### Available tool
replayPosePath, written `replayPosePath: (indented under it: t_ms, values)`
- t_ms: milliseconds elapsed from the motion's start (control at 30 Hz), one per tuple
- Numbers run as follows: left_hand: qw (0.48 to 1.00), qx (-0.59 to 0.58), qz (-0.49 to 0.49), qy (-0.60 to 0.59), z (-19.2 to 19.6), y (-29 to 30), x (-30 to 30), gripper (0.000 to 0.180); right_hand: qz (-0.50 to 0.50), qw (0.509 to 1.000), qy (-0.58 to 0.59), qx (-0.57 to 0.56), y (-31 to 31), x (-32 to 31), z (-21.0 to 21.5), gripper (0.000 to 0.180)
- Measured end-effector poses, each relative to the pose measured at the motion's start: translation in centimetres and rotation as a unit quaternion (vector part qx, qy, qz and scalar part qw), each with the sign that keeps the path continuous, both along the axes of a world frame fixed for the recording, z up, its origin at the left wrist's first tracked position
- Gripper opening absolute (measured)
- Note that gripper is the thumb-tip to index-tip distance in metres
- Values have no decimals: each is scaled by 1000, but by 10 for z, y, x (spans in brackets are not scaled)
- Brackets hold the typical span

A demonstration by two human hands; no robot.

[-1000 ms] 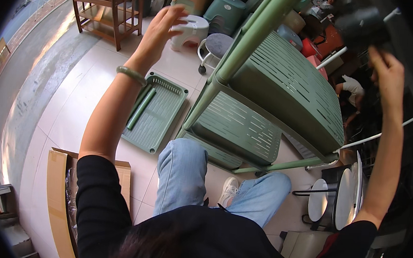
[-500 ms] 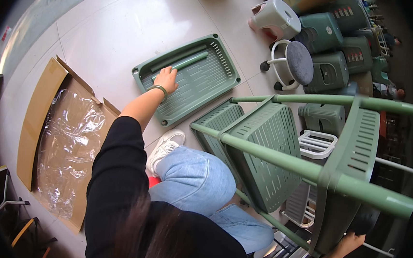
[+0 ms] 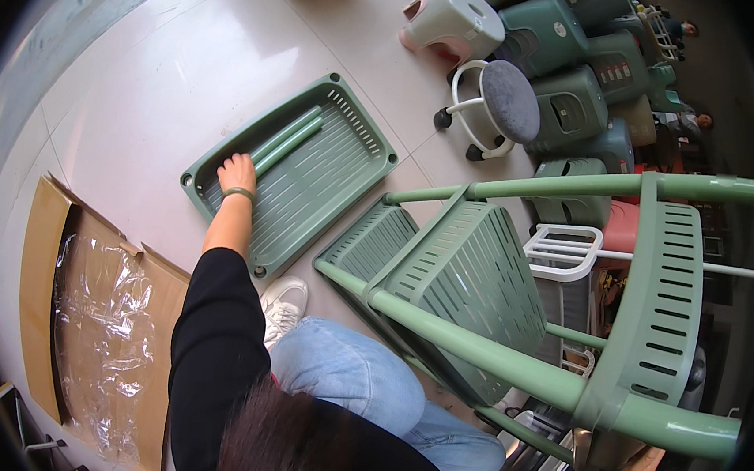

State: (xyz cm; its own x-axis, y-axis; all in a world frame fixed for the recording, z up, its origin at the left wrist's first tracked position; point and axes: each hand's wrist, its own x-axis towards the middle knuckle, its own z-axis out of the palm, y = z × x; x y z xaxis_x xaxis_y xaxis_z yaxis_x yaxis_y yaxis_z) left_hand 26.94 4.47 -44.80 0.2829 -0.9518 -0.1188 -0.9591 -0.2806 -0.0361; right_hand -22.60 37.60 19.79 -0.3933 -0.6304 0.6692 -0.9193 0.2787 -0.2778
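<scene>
On the floor, a green tray (image 3: 310,186) is reached by the left hand (image 3: 237,172), curled over two green tubes (image 3: 285,141) near its rim. Bare tiles (image 3: 139,102) surround it. The right hand (image 3: 633,468), at the rack (image 3: 564,339) base, is mostly hidden; its grip cannot be told.

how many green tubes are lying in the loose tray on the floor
2: both green tubes lie side by side in the loose tray, at its far-left side, with the left hand on their near ends. More could be hidden under the hand.

Flattened brown cardboard box (image 3: 41,289) with clear plastic wrap (image 3: 108,329) on floor, left.
</scene>
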Motion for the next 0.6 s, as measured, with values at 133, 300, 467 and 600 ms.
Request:
replayPosePath:
  t_ms: [133, 300, 467, 600]
  values:
    - [981, 38, 9, 190, 4, 48, -7, 41, -24, 993, 90, -78, 19, 24, -1, 42]
    - [729, -157, 124, 655, 102, 122, -29, 50, -34, 966, 68, -247, 81, 33, -29, 29]
    - [459, -244, -22, 854, 301, 203, -49, 45, 170, 946, -141, -239, 81, 70, -86, 18]
    - [471, -72, -237, 847, 440, 266, -97, 40, 368, 898, -239, -26, 64, 124, -98, 43]
